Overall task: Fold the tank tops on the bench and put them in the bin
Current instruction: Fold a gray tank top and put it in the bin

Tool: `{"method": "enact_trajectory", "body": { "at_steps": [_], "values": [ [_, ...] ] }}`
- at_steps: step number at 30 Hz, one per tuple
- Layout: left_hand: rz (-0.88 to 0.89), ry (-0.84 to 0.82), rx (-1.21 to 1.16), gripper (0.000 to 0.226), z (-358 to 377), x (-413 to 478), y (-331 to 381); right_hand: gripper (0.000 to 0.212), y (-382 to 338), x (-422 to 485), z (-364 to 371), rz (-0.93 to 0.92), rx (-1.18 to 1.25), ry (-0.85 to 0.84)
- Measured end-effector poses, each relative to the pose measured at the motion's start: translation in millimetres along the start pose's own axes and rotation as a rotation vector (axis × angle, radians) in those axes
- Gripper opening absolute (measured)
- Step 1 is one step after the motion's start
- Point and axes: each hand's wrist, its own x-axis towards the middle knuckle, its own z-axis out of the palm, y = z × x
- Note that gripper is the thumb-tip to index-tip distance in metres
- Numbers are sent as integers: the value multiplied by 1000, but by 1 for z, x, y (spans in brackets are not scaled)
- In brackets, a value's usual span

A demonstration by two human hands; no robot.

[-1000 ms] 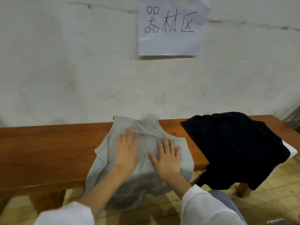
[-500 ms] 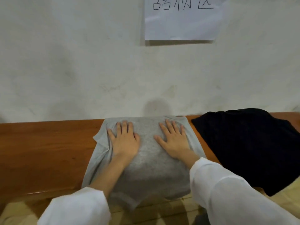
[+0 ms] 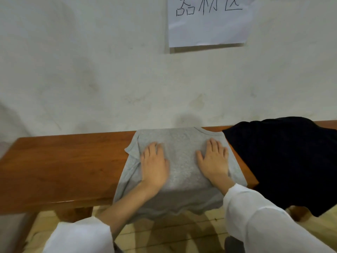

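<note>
Grey tank top [image 3: 182, 161] lies across the wooden bench [image 3: 63, 170], under both hands. Its lower part hangs over the near edge, below the wrists.

Left hand [image 3: 155, 165]: flat, fingers straight and close together, palm pressing the cloth. Grips nothing.

Right hand [image 3: 213, 161]: likewise flat on the cloth, fingers slightly spread, nothing held.

A bare strip of grey cloth shows between the two hands. The neckline seam shows just beyond the right hand's fingertips. A loose strap or armhole edge sticks out just left of the left hand.

Black garment [image 3: 282, 161], likely the second tank top, lies unfolded just right of the right hand. It meets the grey one's edge and partly drapes off the bench.

Bin: not in view. Paper sign [image 3: 206, 24] hangs on the wall well beyond the hands.

Progress, as a judgement: early. The grey top looks to be at the smoothing stage. Whether a fold is already in it cannot be told. Remaining: finish folding the grey top, fold the black one, put both in the bin.
</note>
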Motion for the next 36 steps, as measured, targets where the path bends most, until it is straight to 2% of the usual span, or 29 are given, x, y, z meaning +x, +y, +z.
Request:
{"method": "enact_trajectory", "body": {
  "at_steps": [2,4,8,11,14,16,19,21,23,26,29,31,33,36],
  "values": [
    [-166,-68,-63,63,-6,-11,-5,68,0,1,0,0,17,-16],
    [-235,-108,-125,66,-11,-20,-16,68,-1,0,-1,-6,15,-27],
    [-291,4,-79,60,-20,-21,-70,69,2,-1,-3,-24,13,-33],
    [-421,130,51,51,-35,-14,-104,68,4,0,-1,-40,23,-27],
    [-479,-35,62,47,-42,-3,-110,68,4,-1,0,-31,32,-16],
    [-473,-110,-137,35,-44,4,-106,67,4,-1,1,-31,31,-14],
    [-600,-66,-636,19,-55,17,-93,67,5,0,0,-31,35,-22],
    [-717,11,-935,29,-67,21,-90,66,5,-1,0,-39,36,-24],
    [-784,137,-1066,45,-75,22,-99,66,5,-1,-1,-40,40,-20],
    [-887,177,-962,64,-79,16,-117,66,5,-1,0,-43,36,-17],
    [-943,10,-929,47,-81,6,-119,66,5,-1,0,-39,41,-19],
    [-881,-156,-889,40,-81,-1,-114,67,5,0,0,-35,34,-24],
    [-769,-251,-736,39,-78,-8,-112,67,5,0,0,-35,27,-28],
    [-665,-188,-497,37,-74,-16,-117,66,5,0,-1,-42,33,-28]
  ]
}}
